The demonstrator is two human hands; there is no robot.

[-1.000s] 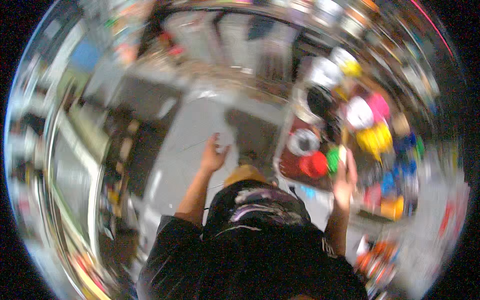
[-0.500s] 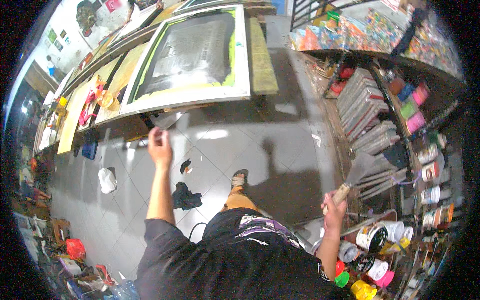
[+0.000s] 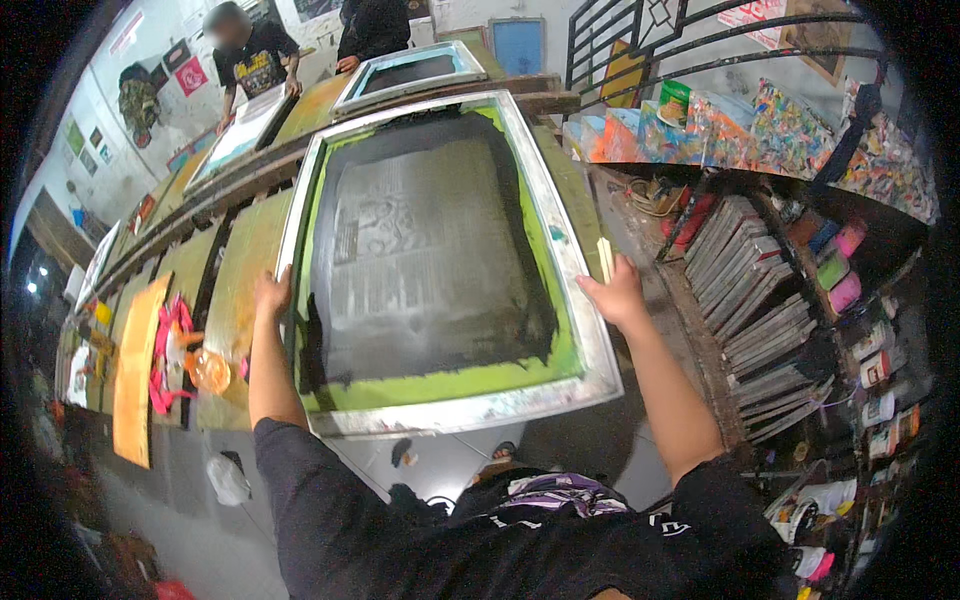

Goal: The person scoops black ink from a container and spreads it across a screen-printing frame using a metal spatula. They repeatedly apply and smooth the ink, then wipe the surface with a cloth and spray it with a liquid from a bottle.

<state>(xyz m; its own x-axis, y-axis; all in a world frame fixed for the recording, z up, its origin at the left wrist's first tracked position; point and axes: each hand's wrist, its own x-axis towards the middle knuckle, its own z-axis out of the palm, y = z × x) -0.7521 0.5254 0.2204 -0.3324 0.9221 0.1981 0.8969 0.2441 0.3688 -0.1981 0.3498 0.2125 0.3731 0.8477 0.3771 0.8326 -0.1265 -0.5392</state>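
Observation:
A large screen printing frame (image 3: pixel 450 417) with a white border lies in front of me. Its mesh (image 3: pixel 420 230) is dark, edged in bright green, with a faint pattern in the middle. My left hand (image 3: pixel 272 294) grips the left side rail of the frame. At the right rail is my right hand (image 3: pixel 618 292), thumb against the border. The same hand keeps hold of a scraper (image 3: pixel 604 258); its pale handle end sticks up by the fingers, and its blade is hidden.
Long wooden boards (image 3: pixel 237 330) run under and left of the frame. An orange-filled bottle (image 3: pixel 208 370) stands beside pink cloth (image 3: pixel 172 330). At right are stacked frames (image 3: pixel 740 270) and paint tubs (image 3: pixel 880 410). Two other people (image 3: pixel 258 55) stand at the far side.
Both hands have moved forward onto the frame's side rails. The frame now appears nearer and lower in view. The scraper, earlier held out at the right, is now beside the right rail.

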